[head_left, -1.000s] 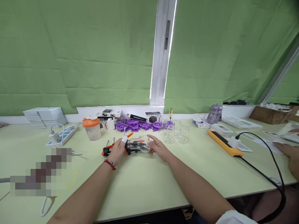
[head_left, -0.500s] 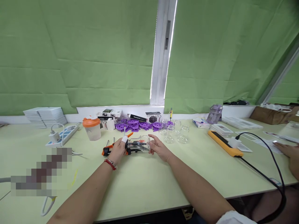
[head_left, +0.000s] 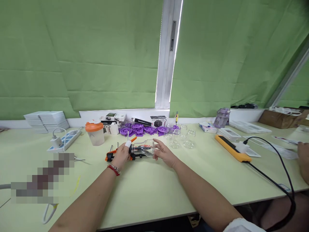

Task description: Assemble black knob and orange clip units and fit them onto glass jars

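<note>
A clear glass vessel (head_left: pixel 146 143) lies on its side over an orange and black tool with metal rods (head_left: pixel 110 157), in front of me on the table. My left hand (head_left: pixel 122 153) is wrapped round the vessel's left end and the black part there; a white cover sits on one finger. Beside that hand an orange tip (head_left: pixel 133 139) and a rod stick out. My right hand (head_left: pixel 164 153) has its fingers curled round the vessel's right end. Dark parts show through the glass. Exactly how the vessel meets the tool is hidden by my left hand.
Several clear glasses (head_left: pixel 189 141) stand right of the vessel. Behind are purple plastic parts (head_left: pixel 137 129) and small boxes (head_left: pixel 111 129). An orange-lidded cup (head_left: pixel 94 133) stands left. A yellow-black power strip (head_left: pixel 231 149) with a cable lies right. Another person's hand (head_left: pixel 303 158) is at the far right.
My hands and the glass vessel have barely shifted, slightly left. At the far right, the other person's hand has drawn back towards the edge of the view.
</note>
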`<state>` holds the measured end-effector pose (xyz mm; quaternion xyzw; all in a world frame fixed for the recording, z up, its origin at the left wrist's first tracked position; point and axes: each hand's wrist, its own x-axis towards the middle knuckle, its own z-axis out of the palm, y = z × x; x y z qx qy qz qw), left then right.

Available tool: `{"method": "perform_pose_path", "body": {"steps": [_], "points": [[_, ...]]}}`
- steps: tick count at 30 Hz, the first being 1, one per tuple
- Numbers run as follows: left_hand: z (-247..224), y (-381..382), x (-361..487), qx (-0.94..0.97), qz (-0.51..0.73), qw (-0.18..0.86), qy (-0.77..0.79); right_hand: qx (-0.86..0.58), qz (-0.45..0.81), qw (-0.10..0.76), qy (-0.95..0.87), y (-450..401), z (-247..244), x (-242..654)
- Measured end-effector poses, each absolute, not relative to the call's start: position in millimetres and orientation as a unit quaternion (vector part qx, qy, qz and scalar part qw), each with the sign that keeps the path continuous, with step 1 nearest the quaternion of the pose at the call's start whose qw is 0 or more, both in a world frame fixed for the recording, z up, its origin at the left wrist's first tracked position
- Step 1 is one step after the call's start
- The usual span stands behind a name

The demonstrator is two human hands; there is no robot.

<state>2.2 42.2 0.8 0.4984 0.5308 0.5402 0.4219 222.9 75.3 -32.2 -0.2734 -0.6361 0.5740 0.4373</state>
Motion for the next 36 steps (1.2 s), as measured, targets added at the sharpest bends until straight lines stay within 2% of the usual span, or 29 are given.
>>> {"method": "perform_pose_path", "body": {"steps": [6,12,19,28,36], "points": [[-0.9,42.9,2.4,0.494,0.541,0.429,0.528,-0.287,0.567,0.440,-0.635,76.6,-33.6,220.2],[-2.9,46.2,0.9,0.477,0.558,0.429,0.527,-0.234,0.574,0.436,-0.652,73.2,-30.6,223.6],[-1.8,43.2,2.5,0.484,0.549,0.434,0.526,-0.287,0.566,0.444,-0.633,75.4,-31.4,220.1],[-3.6,46.2,0.8,0.472,0.556,0.432,0.530,-0.248,0.558,0.442,-0.657,74.4,-31.3,222.0],[-2.5,44.0,2.8,0.478,0.554,0.433,0.527,-0.297,0.551,0.443,-0.642,75.8,-31.7,219.5]]}}
